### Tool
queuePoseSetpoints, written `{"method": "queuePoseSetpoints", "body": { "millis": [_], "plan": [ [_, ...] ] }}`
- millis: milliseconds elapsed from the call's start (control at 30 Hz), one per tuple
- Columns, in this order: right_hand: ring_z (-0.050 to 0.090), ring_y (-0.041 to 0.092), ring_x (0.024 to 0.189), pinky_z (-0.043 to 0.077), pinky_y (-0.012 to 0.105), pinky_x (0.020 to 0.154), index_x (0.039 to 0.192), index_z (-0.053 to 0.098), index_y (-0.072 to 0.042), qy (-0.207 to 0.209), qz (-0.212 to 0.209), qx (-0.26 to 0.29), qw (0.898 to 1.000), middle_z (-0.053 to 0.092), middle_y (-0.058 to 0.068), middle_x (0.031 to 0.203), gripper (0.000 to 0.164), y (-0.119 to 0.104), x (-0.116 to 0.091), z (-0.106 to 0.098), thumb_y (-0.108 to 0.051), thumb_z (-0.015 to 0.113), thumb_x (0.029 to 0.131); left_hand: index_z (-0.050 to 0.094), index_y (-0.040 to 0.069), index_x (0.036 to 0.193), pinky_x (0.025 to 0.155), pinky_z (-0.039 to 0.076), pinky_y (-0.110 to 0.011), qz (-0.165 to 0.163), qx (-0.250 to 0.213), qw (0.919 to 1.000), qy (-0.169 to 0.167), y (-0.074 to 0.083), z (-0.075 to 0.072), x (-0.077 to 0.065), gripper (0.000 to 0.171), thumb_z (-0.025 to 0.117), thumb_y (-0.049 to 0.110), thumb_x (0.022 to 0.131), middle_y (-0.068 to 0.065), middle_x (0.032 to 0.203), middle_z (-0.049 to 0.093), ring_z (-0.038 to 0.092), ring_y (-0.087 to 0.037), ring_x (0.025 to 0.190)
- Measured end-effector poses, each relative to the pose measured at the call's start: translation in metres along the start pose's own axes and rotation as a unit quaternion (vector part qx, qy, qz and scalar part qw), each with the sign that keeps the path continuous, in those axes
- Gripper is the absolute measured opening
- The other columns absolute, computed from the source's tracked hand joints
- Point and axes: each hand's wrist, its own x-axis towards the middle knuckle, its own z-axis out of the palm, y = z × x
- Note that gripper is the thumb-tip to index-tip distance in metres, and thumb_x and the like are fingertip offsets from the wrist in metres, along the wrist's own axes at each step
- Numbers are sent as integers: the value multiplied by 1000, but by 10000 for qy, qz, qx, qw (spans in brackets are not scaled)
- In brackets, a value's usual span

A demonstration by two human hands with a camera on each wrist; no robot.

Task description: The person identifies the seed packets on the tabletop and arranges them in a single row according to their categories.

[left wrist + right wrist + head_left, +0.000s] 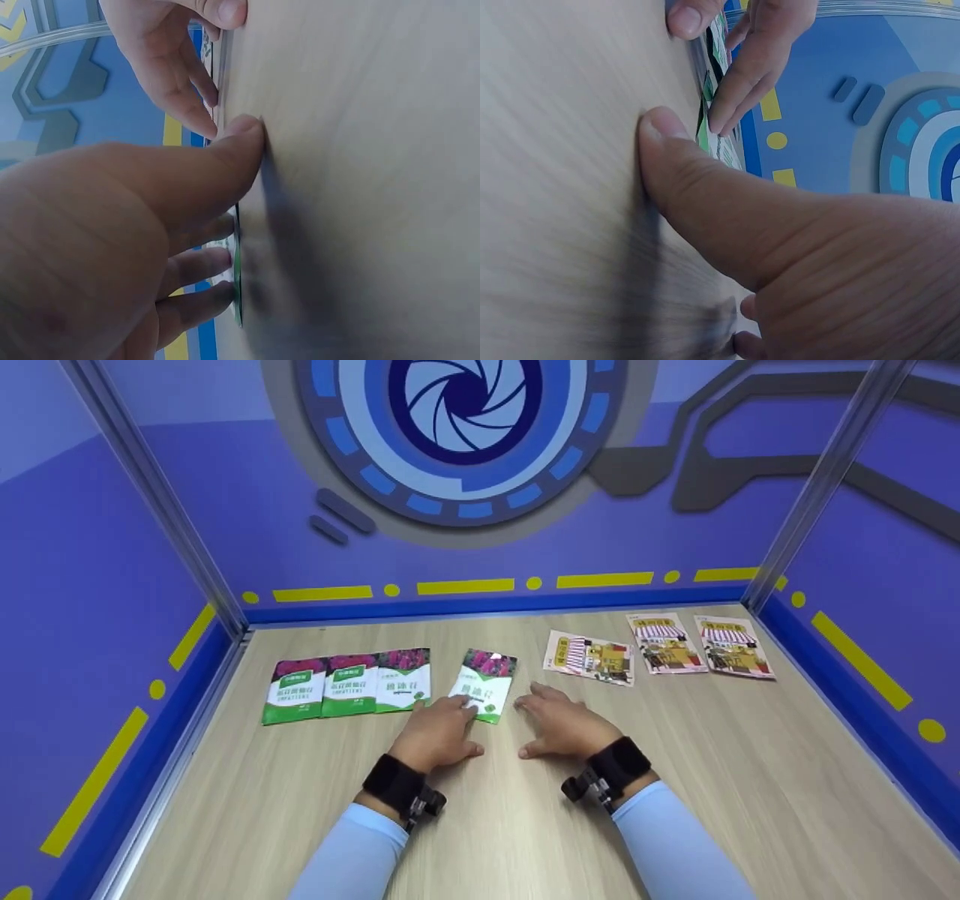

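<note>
My left hand [439, 735] lies palm down, its fingertips touching a green and white seed packet with pink flowers [484, 686]. In the left wrist view the thumb is on the tabletop, and the other fingers reach the green edge of a packet [238, 289]. Nothing is gripped. To the right of that packet, my right hand [566, 725] rests on the table, fingers spread and holding nothing. Left of the hands, a row has two similar packets with a green base [294, 691] [350, 686] and a whiter packet [403, 681], side by side.
Toward the back right lie three cream packets printed with a striped-awning shop: one sideways [589, 658], two nearly upright [666, 643] [735, 647]. A wood-grain table [510, 825] lies under everything. Blue printed panels [465, 562] wall it at the back and both sides.
</note>
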Motion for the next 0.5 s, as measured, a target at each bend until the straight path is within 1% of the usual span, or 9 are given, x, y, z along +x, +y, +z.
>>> {"method": "queuePoseSetpoints", "body": {
  "millis": [167, 300, 400, 500],
  "plan": [
    [32, 40, 160, 33, 83, 112, 153, 55, -19, 31, -23, -24, 10000, 36, 21, 170, 90, 0, -1, 0, -55, 90, 79, 50, 16, 159, 122, 27, -76, -120, 18, 9999, -48, -5, 1, -1, 95, 71, 74, 87, -10, 168, 44, 41, -34, 156],
    [32, 39, 160, 33, 82, 113, 153, 55, -19, 32, -15, -75, 10000, 37, 20, 170, 89, 0, -1, 0, -55, 89, 80, 48, 14, 160, 123, 24, -76, -188, -39, 9998, -62, -5, 0, -3, 101, 71, 77, 85, -13, 169, 41, 36, -38, 158],
    [31, 39, 160, 32, 82, 114, 154, 54, -20, -9, 17, -67, 10000, 35, 19, 171, 90, 1, -1, 1, -56, 89, 80, 48, 12, 160, 124, 24, -75, -254, -93, 9996, 4, -5, 0, -3, 105, 74, 77, 82, -15, 169, 39, 33, -40, 159],
    [31, 39, 160, 32, 82, 114, 155, 54, -20, -17, 4, -49, 10000, 36, 19, 170, 90, 1, -1, 1, -56, 89, 80, 47, 11, 160, 124, 24, -75, -226, -155, 9995, 157, -6, -1, -4, 109, 77, 77, 79, -16, 170, 37, 32, -39, 160]
  ]
}}
